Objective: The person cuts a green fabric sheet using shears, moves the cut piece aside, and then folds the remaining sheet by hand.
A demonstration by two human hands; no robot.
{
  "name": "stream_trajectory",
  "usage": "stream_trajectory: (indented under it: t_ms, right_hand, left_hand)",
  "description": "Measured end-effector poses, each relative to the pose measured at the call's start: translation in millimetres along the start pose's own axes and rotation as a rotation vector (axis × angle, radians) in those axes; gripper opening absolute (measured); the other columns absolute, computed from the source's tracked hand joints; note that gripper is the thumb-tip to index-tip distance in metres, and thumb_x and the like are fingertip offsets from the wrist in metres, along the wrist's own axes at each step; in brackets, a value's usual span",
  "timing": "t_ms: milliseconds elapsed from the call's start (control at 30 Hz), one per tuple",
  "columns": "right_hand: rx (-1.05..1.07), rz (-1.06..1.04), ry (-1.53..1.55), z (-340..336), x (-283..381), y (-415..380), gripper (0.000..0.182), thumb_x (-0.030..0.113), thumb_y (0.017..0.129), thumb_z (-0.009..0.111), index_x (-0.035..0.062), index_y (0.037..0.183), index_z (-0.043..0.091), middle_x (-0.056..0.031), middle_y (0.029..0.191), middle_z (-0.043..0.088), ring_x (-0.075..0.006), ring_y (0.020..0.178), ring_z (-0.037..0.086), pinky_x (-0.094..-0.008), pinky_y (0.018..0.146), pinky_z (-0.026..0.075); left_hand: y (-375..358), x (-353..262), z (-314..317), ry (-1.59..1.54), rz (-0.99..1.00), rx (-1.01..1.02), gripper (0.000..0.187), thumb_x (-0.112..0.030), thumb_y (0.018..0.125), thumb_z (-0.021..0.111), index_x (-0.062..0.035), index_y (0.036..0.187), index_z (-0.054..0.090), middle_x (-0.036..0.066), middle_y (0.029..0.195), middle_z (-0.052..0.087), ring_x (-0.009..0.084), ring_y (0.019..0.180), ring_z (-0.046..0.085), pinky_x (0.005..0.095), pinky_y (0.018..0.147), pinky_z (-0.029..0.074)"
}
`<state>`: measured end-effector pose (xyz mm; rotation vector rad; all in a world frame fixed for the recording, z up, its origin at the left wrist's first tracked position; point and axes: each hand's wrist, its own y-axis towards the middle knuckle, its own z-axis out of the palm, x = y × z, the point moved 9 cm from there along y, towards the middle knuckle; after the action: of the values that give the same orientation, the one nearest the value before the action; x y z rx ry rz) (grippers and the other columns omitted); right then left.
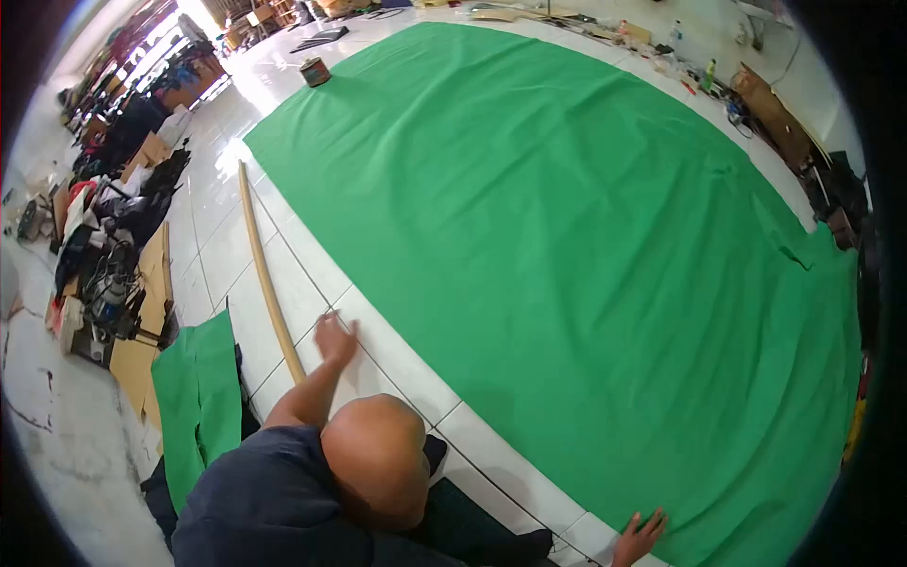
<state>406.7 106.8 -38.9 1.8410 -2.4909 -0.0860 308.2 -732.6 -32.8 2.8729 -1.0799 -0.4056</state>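
A large sheet of green fabric lies spread over the floor, with soft wrinkles across it. My left hand is over the white tiles between the fabric's near edge and a long wooden stick. Its fingers are apart and nothing is in them. At the bottom, my right hand rests on the fabric's edge, palm down with fingers spread. A rounded bare part, seemingly my bent knee, hides some of the floor between the hands. The stick's lower end is hidden behind my left arm.
A tin can stands at the fabric's far left corner. A smaller green piece lies at left near cardboard. Clutter and tools line the left wall. Bottles and a brown board are along the right wall.
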Motion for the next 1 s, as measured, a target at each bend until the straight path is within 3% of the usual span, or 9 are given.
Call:
stream_trajectory:
  t_ms: [100,233,300,367,400,467,733,833,1000]
  right_hand:
    - [0.184,0.148,0.077,8.6,-26.4,-4.9,0.07,0.049,0.09,0.053,-0.0022,0.136,0.043,-0.0272,0.142,0.035,-0.0415,0.13,0.036,-0.0479,0.107,0.033]
    - [0.239,-0.006,-0.079,60.5,-83.2,-4.7,0.058,0.045,0.092,0.049,0.0004,0.128,0.052,-0.0241,0.13,0.05,-0.0378,0.126,0.042,-0.0488,0.104,0.036]
    - [0.296,-0.196,-0.201,63.3,-73.9,19.6,0.053,0.044,0.093,0.047,0.0011,0.123,0.057,-0.0227,0.123,0.057,-0.0372,0.121,0.047,-0.0499,0.102,0.038]
    - [0.6,0.04,-0.146,46.0,-68.3,40.5,0.049,0.043,0.094,0.043,0.002,0.109,0.065,-0.0195,0.106,0.066,-0.0365,0.106,0.058,-0.0514,0.093,0.044]
    - [0.39,-0.483,-0.14,54.6,-56.5,58.5,0.043,0.044,0.093,0.048,0.0064,0.101,0.068,-0.0183,0.095,0.068,-0.0366,0.089,0.063,-0.0484,0.082,0.049]
    - [0.41,-0.14,-0.015,-4.0,-1.9,102.3,0.05,0.031,0.089,0.06,0.0049,0.13,0.048,-0.0194,0.133,0.046,-0.0409,0.117,0.048,-0.0476,0.095,0.042]
    - [0.351,-0.968,0.353,-115.9,399.4,120.3,0.049,0.037,0.083,0.068,0.0049,0.119,0.056,-0.0168,0.105,0.061,-0.0347,0.098,0.058,-0.0438,0.083,0.048]
    - [0.481,-0.997,0.467,-90.3,522.7,74.9,0.072,0.055,0.084,0.059,0.0062,0.134,0.045,-0.021,0.116,0.056,-0.038,0.102,0.057,-0.0452,0.087,0.047]
    - [0.603,-0.63,0.519,-34.1,592.7,1.4,0.059,0.042,0.091,0.054,0.0144,0.141,0.04,-0.0206,0.109,0.053,-0.038,0.098,0.057,-0.0482,0.083,0.048]
  left_hand:
    - [-8.8,115.5,-12.8,0.26,-0.57,0.215,0.068,-0.043,0.083,0.063,-0.0053,0.135,0.042,0.02,0.136,0.04,0.036,0.125,0.042,0.049,0.104,0.035]
    - [-54.5,200.6,-1.0,0.133,-0.81,0.286,0.067,-0.045,0.084,0.061,-0.0002,0.131,0.043,0.022,0.136,0.039,0.0385,0.125,0.041,0.0512,0.099,0.041]
    - [-57.9,197.2,-3.4,0.076,-0.75,0.238,0.062,-0.043,0.086,0.06,0.0031,0.125,0.046,0.025,0.13,0.044,0.0398,0.119,0.048,0.0495,0.095,0.044]
    - [-45.6,181.5,-4.2,-0.194,-0.615,0.144,0.057,-0.041,0.086,0.059,0.005,0.118,0.05,0.028,0.121,0.05,0.0409,0.11,0.053,0.0461,0.094,0.045]
    - [-38.1,180.3,-3.2,-0.226,-0.544,0.035,0.052,-0.041,0.087,0.06,0.0064,0.108,0.054,0.028,0.112,0.055,0.0416,0.104,0.056,0.0462,0.091,0.045]
    - [-25.2,165.7,3.4,-0.246,-0.5,-0.006,0.05,-0.04,0.087,0.06,0.0065,0.105,0.055,0.027,0.108,0.056,0.0411,0.101,0.056,0.0464,0.089,0.045]
    - [38.9,6.7,-19.6,-0.695,-0.248,-0.123,0.042,-0.037,0.09,0.06,0.0044,0.093,0.057,0.021,0.086,0.059,0.0346,0.08,0.058,0.0445,0.072,0.045]
    - [35.0,-51.9,6.0,-0.867,-0.239,-0.096,0.041,-0.038,0.091,0.059,0.0027,0.091,0.057,0.018,0.081,0.058,0.0316,0.076,0.058,0.0436,0.069,0.045]
    - [-13.6,-107.2,64.9,-0.929,-0.22,-0.075,0.042,-0.039,0.092,0.057,0.003,0.092,0.056,0.022,0.09,0.058,0.0343,0.082,0.057,0.0432,0.073,0.045]
